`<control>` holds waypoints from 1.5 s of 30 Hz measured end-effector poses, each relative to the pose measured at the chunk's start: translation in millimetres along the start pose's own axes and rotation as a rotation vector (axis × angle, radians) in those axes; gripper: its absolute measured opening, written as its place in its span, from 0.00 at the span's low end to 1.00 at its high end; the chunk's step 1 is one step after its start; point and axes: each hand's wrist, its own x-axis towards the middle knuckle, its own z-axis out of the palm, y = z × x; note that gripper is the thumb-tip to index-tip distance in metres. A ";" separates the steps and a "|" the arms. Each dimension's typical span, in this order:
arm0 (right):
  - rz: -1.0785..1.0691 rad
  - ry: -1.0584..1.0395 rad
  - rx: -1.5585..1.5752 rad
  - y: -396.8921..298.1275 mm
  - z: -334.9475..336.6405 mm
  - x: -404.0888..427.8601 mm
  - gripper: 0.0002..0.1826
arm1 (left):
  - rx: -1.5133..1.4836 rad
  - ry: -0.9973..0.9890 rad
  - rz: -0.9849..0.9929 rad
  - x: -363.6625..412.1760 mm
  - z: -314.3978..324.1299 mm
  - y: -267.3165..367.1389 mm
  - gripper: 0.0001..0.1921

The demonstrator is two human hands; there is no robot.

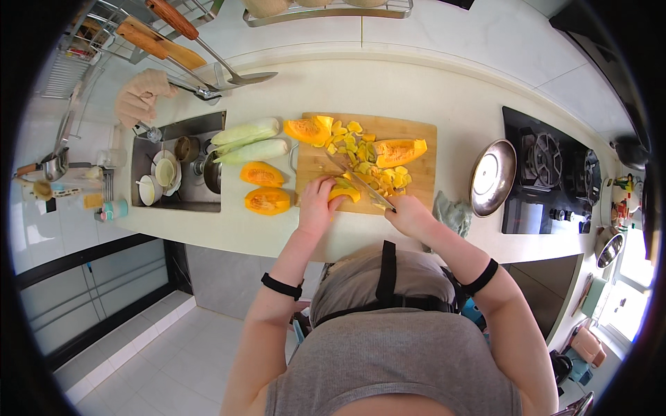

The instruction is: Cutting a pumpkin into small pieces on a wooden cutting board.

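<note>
My left hand (317,203) holds a partly peeled pumpkin piece (345,191) down at the front of a wooden cutting board (424,132). In my right hand (409,214) is a kitchen knife (365,183), its blade pointing to the back left, just right of that piece. Cut pumpkin peel (359,151) lies scattered over the middle of the board. One pumpkin wedge (399,153) rests on the right part of the board, and another wedge (309,130) lies at its back left corner. Two more pumpkin pieces (262,174) (267,201) sit on the counter left of the board.
Corn cobs in husk (251,151) lie between the board and a sink (177,207) holding bowls. A green-grey cloth (452,214) is right of the board, near a shiny metal pan or lid (493,178) beside the gas stove (525,210). Utensils hang at the back left.
</note>
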 end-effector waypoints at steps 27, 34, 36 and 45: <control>-0.172 0.273 -0.272 -30.2 39.3 16.6 0.23 | -0.209 0.351 -0.291 -14.0 44.9 19.6 0.17; -0.010 0.158 -0.117 -17.9 5.0 3.6 0.17 | -0.151 0.079 0.011 -16.6 6.0 -9.0 0.15; -0.072 0.183 -0.055 -13.3 2.0 0.6 0.16 | -0.062 -0.093 0.173 -14.4 -4.3 -16.1 0.15; -0.152 0.102 -0.083 -6.5 14.4 0.3 0.16 | 0.087 0.001 0.113 -24.6 0.6 -1.5 0.14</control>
